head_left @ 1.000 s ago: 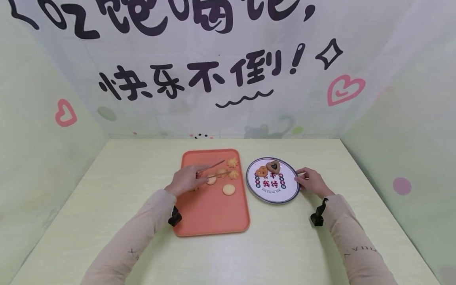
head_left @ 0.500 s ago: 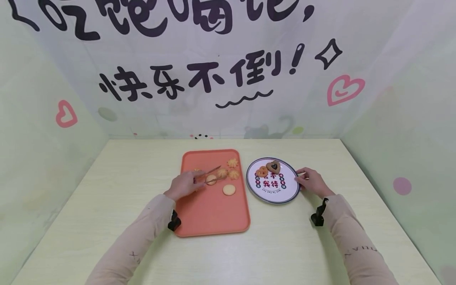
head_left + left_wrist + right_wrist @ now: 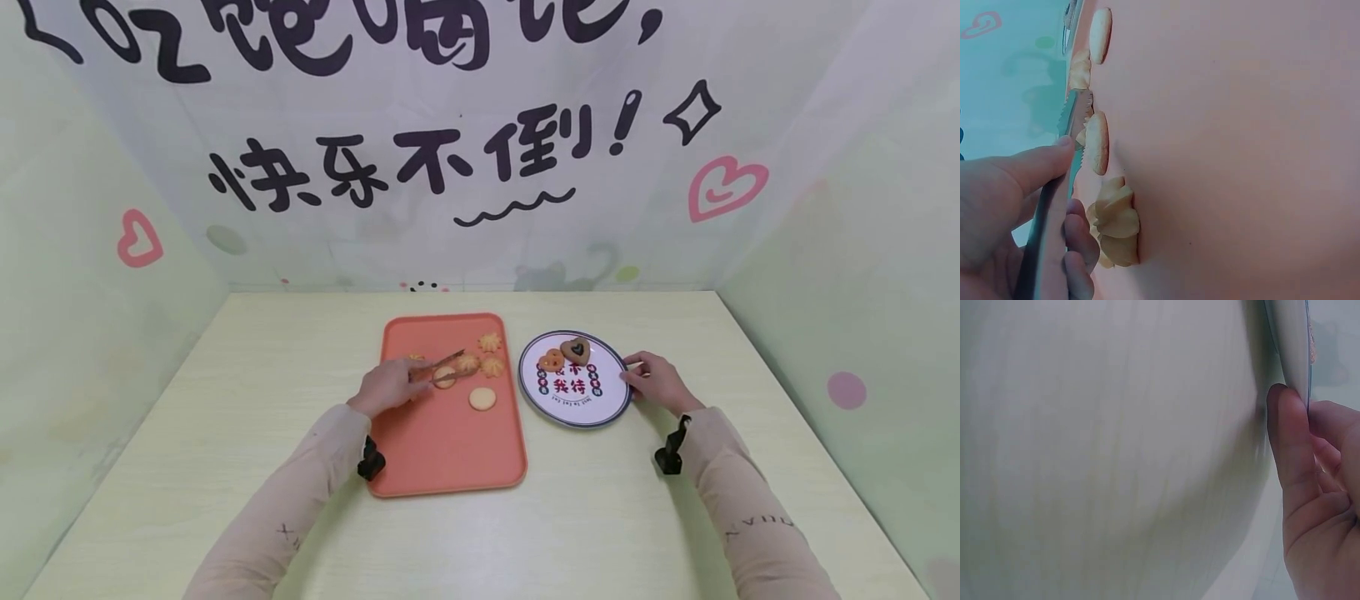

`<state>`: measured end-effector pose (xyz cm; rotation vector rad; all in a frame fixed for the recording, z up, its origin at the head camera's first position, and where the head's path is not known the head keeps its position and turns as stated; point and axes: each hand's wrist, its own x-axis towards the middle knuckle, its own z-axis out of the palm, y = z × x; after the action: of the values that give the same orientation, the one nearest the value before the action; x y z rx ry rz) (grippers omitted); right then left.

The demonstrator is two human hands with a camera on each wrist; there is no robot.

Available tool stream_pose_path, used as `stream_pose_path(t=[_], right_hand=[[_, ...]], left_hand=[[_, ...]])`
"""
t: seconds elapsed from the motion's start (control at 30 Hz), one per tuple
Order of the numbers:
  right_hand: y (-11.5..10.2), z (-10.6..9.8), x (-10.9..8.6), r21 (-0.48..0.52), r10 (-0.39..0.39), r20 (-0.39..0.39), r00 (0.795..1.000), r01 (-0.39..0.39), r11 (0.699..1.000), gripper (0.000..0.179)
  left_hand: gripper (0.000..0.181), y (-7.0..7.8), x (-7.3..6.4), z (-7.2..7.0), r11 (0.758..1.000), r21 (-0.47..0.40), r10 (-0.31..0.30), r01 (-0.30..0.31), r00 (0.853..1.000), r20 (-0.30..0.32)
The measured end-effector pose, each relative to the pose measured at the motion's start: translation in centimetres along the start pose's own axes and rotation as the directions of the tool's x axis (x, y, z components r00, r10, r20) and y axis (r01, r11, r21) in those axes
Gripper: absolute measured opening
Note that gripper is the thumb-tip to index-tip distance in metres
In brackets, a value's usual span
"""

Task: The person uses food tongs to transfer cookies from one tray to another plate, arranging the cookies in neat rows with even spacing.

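Observation:
My left hand [image 3: 386, 388] grips metal tongs [image 3: 1047, 231] with serrated tips over the orange tray [image 3: 450, 454]. The tongs' arms are spread, and in the head view their tips lie to either side of a pale round cookie [image 3: 444, 379]. In the left wrist view that round cookie [image 3: 1097, 144] sits close by the serrated tips; whether they touch it I cannot tell. My right hand [image 3: 658, 385] pinches the right rim of a white plate [image 3: 577, 410] with a dark blue edge. On the plate lie a brown heart-shaped cookie [image 3: 576, 351] and an orange-brown cookie [image 3: 551, 361].
Another round cookie [image 3: 482, 399] rests on the tray, with flower-shaped cookies [image 3: 490, 342] towards its far right corner. A ridged cookie [image 3: 1116, 222] lies near my left fingers. Tray and plate stand side by side on a pale table [image 3: 420, 550], with printed cloth walls around.
My left hand and the tongs have moved slightly back and down over the tray, with the tips drawn back to the round cookie. The right hand and plate have not visibly moved.

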<state>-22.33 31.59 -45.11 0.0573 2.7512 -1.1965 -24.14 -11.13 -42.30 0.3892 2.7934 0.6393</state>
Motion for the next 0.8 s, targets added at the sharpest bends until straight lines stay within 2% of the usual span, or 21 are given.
stream_pose_path(t=[0.53, 0.8], right_hand=[[0.17, 0.04, 0.10, -0.002, -0.012, 0.001, 1.000, 0.012, 1.000, 0.031], [0.00, 0.04, -0.02, 0.003, 0.028, 0.003, 1.000, -0.028, 1.000, 0.031]], left_hand=[[0.047, -0.56, -0.10, 0.11, 0.999, -0.032, -0.006, 0.005, 0.999, -0.040], [0.045, 0.20, -0.61, -0.66, 0.998, -0.059, 0.028, -0.033, 0.997, -0.071]])
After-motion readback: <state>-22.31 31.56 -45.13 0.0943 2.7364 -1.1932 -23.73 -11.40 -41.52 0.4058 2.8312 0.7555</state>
